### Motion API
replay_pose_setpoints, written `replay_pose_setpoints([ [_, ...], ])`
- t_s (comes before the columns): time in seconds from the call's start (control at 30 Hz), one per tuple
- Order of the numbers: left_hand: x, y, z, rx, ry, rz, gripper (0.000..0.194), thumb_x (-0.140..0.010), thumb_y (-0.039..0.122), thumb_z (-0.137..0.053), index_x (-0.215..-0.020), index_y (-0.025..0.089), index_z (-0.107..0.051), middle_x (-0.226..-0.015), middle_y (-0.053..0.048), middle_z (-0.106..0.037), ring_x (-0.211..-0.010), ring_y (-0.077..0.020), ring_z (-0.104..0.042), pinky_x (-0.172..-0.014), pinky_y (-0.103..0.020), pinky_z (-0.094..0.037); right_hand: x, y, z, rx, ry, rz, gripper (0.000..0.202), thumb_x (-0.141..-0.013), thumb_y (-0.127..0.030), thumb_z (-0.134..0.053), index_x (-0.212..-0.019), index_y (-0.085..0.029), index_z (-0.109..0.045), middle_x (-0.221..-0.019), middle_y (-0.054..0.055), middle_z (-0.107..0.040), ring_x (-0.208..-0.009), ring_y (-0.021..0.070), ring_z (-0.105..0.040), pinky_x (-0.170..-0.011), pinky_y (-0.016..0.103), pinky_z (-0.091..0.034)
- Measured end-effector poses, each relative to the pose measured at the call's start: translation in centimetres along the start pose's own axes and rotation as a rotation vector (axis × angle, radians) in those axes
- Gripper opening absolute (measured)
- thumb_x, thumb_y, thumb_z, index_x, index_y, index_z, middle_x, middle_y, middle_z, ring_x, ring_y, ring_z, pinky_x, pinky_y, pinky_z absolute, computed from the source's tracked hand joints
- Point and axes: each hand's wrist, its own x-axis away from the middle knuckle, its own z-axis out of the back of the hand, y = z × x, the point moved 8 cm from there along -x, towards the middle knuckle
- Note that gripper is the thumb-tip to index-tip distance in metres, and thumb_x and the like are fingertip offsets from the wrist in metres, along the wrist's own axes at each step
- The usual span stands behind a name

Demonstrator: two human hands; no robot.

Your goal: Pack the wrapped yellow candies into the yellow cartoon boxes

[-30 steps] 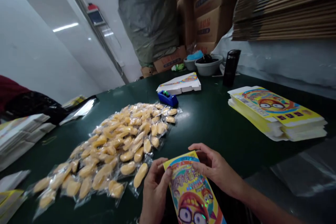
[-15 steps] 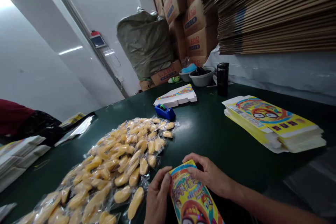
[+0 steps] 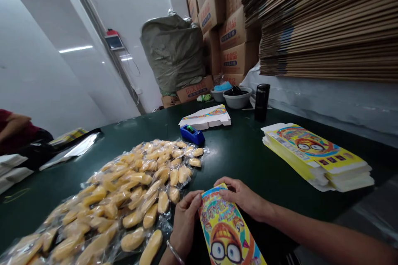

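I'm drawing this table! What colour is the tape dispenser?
The tape dispenser is blue, with some green inside, best seen in the head view.

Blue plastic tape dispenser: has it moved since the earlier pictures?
No. The dispenser keeps its place just in front of the white printed cardboard stack.

The dark green counter (image 3: pixel 231 155) bore a blue tape dispenser (image 3: pixel 192 136), with wrapped yellow pieces (image 3: pixel 137 179) spread in front of it, flat white cartons (image 3: pixel 205 118) behind it, and a black tumbler (image 3: pixel 262 102) and stacked yellow cartons (image 3: pixel 317 153) to its right.
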Motion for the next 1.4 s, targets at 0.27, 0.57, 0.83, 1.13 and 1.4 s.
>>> replay_pose_setpoints([
  [0.27, 0.1, -0.9, 0.1, 0.078, -0.038, 0.067, 0.047, -0.066, 0.051, -0.079, -0.094, 0.013, -0.071, -0.087, -0.007, -0.07, -0.075, -0.017, -0.061, -0.069, -0.026, -0.049, -0.3, 1.1, 0.2, -0.011, 0.034, -0.029, 0.042, -0.08, -0.046, -0.072, -0.104, -0.014, -0.059, -0.091, 0.004, -0.061, -0.078, 0.0147, -0.056, -0.07, 0.025, -0.045],
  [0.57, 0.3, 0.0, 0.1, -0.001, 0.005, -0.02, 0.048, -0.069, 0.052, -0.076, -0.098, 0.014, -0.07, -0.082, -0.005, -0.069, -0.071, -0.0142, -0.059, -0.065, -0.023, -0.048, 0.3, 0.6, -0.1, -0.062, 0.071, -0.062, 0.044, -0.079, -0.048, -0.073, -0.107, -0.017, -0.058, -0.092, 0.005, -0.064, -0.077, 0.015, -0.06, -0.068, 0.026, -0.049],
  [0.83, 0.3, 0.1, 1.0, -0.013, 0.087, 0.017, 0.049, -0.059, 0.054, -0.081, -0.083, 0.013, -0.07, -0.075, -0.004, -0.066, -0.067, -0.0138, -0.054, -0.061, -0.022, -0.045, -1.6, 0.5, 0.9, 0.133, -0.182, -0.213, 0.038, -0.085, -0.044, -0.066, -0.11, -0.017, -0.059, -0.094, 0.006, -0.065, -0.08, 0.0178, -0.064, -0.063, 0.025, -0.052],
  [1.13, -1.0, -1.5, 0.6, 0.144, -0.007, 0.098, 0.048, -0.056, 0.052, -0.085, -0.082, 0.013, -0.07, -0.068, -0.003, -0.063, -0.065, -0.0133, -0.052, -0.061, -0.023, -0.042, -21.4, -5.1, 7.6, 0.827, 0.498, -0.003, 0.074, -0.078, -0.032, -0.078, -0.137, -0.009, -0.041, -0.135, 0.019, -0.048, -0.125, 0.0313, -0.047, -0.105, 0.047, -0.038],
  [1.4, -0.4, -1.3, 0.4, 0.067, -0.003, 0.08, 0.052, -0.056, 0.055, -0.083, -0.082, 0.012, -0.069, -0.069, -0.002, -0.062, -0.064, -0.0126, -0.052, -0.059, -0.022, -0.041, -21.0, -3.0, 11.7, 1.034, 0.619, -0.08, 0.051, -0.081, -0.037, -0.074, -0.119, -0.009, -0.056, -0.112, 0.015, -0.062, -0.106, 0.0272, -0.06, -0.092, 0.042, -0.047],
])
